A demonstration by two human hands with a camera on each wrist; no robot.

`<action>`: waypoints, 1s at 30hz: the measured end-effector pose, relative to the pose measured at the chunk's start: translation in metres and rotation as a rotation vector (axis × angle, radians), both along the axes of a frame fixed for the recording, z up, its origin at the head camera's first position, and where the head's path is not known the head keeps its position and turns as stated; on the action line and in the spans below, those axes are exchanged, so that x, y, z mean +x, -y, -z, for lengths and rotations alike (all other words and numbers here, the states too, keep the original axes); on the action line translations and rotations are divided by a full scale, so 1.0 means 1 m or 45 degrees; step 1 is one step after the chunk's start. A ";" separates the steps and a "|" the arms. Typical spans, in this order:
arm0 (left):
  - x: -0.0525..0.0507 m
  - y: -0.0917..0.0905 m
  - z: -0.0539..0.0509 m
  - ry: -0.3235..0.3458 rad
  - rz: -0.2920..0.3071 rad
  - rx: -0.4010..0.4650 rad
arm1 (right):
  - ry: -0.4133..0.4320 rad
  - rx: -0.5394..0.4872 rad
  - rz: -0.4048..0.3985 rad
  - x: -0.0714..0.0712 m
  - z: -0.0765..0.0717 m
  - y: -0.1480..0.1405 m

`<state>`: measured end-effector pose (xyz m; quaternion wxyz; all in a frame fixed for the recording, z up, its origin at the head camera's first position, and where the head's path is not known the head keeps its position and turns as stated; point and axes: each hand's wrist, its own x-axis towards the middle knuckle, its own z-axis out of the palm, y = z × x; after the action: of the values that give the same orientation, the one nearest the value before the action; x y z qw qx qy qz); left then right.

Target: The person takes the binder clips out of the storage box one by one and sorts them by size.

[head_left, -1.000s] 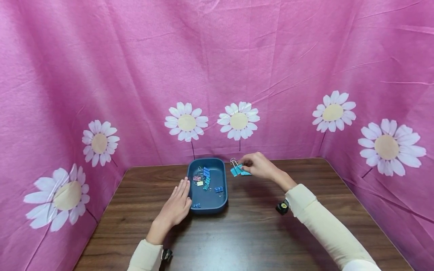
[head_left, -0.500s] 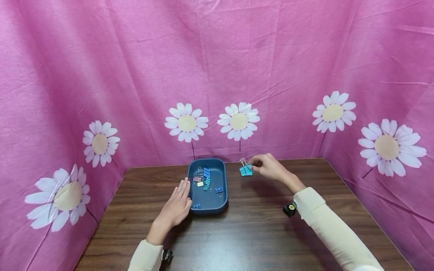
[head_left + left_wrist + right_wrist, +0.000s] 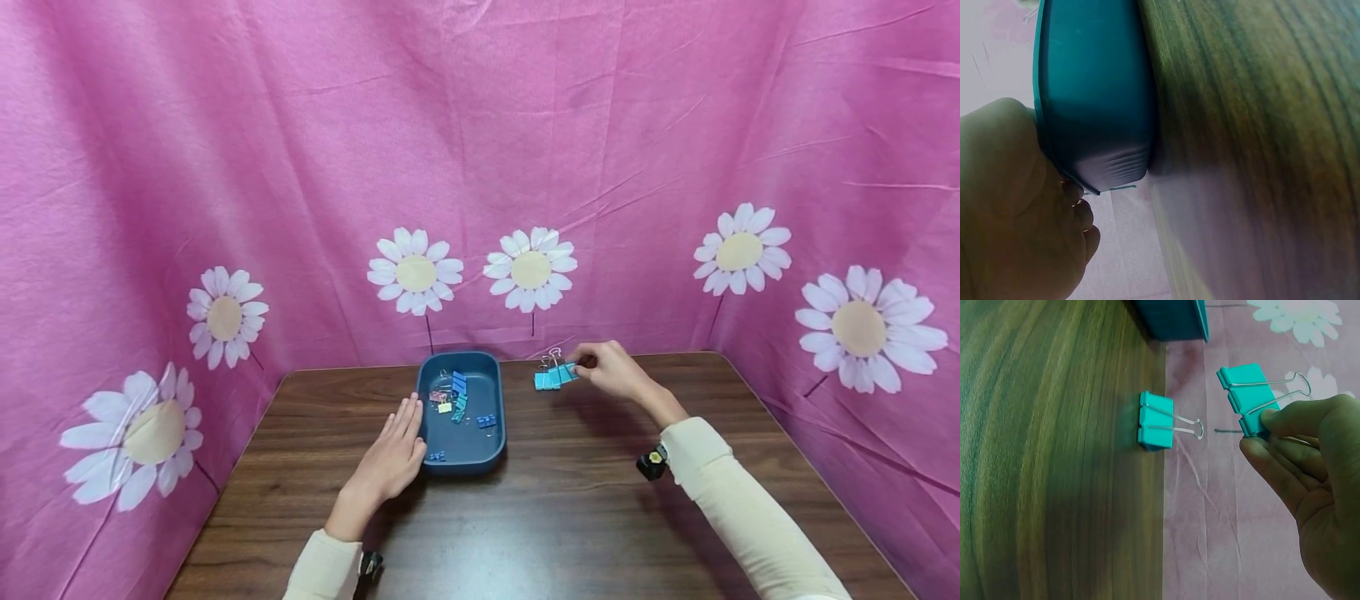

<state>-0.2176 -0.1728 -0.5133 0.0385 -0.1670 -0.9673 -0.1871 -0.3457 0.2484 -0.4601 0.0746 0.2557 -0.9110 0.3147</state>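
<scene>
Between thumb and fingertips my right hand point(image 3: 611, 369) pinches a turquoise binder clip point(image 3: 1249, 399) by its side, held above the table. A second turquoise binder clip point(image 3: 1157, 422) stands on the table just left of it, wire handles up. My left hand point(image 3: 390, 450) rests with straight fingers along the left rim of a dark blue tray point(image 3: 491, 454). Inside the tray lie smaller binder clips: a yellow one point(image 3: 445, 407), a pink one point(image 3: 437, 396), a green one point(image 3: 459, 408) and several blue ones point(image 3: 487, 422).
The wooden table point(image 3: 570, 533) reaches back to a pink curtain point(image 3: 480, 125) printed with white daisies, which also hangs at both sides. The standing clip is near the table's back edge.
The right hand has moved to the right, away from the tray, with the pinched clip. The standing clip, partly hidden before, now shows to its left. The left hand stays on the tray.
</scene>
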 end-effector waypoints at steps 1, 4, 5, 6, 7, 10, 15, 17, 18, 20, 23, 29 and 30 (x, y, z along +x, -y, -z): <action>0.000 0.000 0.000 -0.001 0.000 -0.001 | -0.002 0.002 0.009 -0.001 0.001 -0.002; 0.001 0.000 0.000 -0.001 -0.001 -0.004 | -0.010 0.007 0.032 -0.004 0.004 -0.006; 0.001 0.000 0.000 -0.002 -0.001 -0.005 | -0.008 0.008 0.040 -0.004 0.004 -0.006; 0.001 0.000 0.000 -0.001 -0.002 -0.005 | -0.004 0.011 0.047 -0.005 0.005 -0.007; 0.001 0.000 0.000 0.000 -0.002 -0.004 | -0.003 0.015 0.053 -0.006 0.006 -0.008; 0.000 0.000 0.000 0.002 -0.003 -0.001 | 0.014 0.016 0.073 -0.008 0.009 -0.011; 0.000 0.000 0.000 0.001 -0.001 0.000 | 0.023 0.015 0.077 -0.012 0.014 -0.016; -0.001 0.000 0.000 -0.001 -0.001 -0.002 | 0.027 0.009 0.081 -0.014 0.017 -0.017; -0.001 0.000 -0.001 -0.004 -0.002 -0.003 | 0.030 0.004 0.085 -0.015 0.018 -0.018; -0.001 0.000 -0.001 -0.012 -0.003 -0.001 | 0.035 -0.013 0.091 -0.017 0.021 -0.019; -0.002 0.000 -0.001 -0.011 -0.005 -0.004 | 0.036 -0.023 0.106 -0.020 0.026 -0.021; -0.001 0.000 0.000 0.008 -0.002 -0.012 | 0.046 -0.010 0.141 -0.025 0.036 -0.025; -0.001 0.000 0.000 0.008 -0.001 -0.012 | 0.049 -0.008 0.144 -0.026 0.037 -0.025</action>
<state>-0.2190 -0.1726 -0.5134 0.0347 -0.1662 -0.9684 -0.1828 -0.3715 0.2739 -0.4975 0.0758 0.1976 -0.9243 0.3178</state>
